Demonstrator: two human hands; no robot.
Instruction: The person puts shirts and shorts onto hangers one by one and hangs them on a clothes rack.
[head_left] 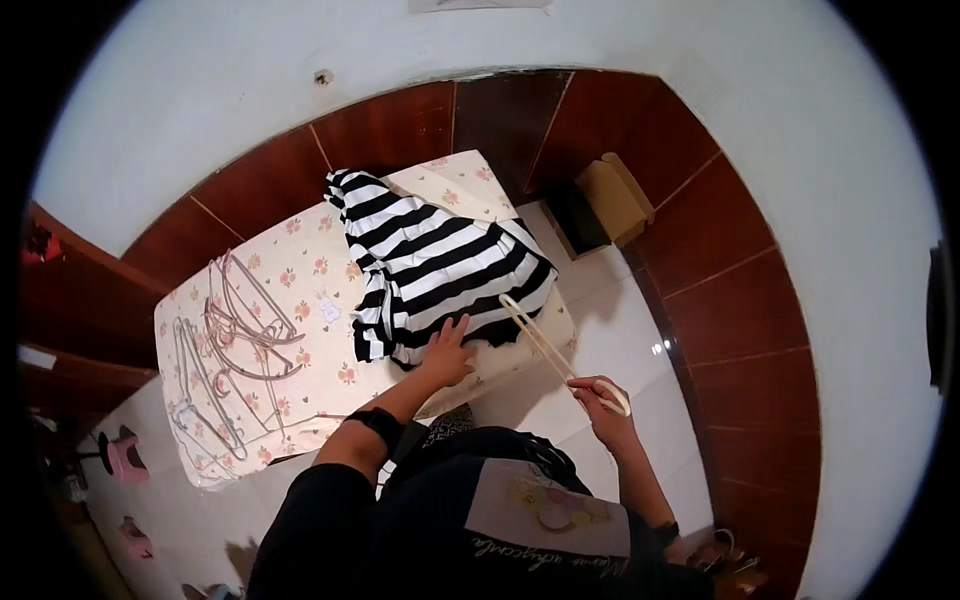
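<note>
A black-and-white striped garment (440,250) lies spread on the table with the floral cover. My left hand (449,353) rests on its near edge, fingers apart and pressed lightly on the cloth. In my right hand (603,410) is a cream clothes hanger (545,345), gripped near one end off the table's right side. The hanger's far end reaches over the striped cloth close to its right edge; I cannot tell whether it touches.
Several loose hangers (245,335) lie in a tangle on the table's left. The floral cover (310,265) drapes over the edges. An open cardboard box (612,205) stands on the floor by the tiled wall (745,320). Pink items (126,458) are at lower left.
</note>
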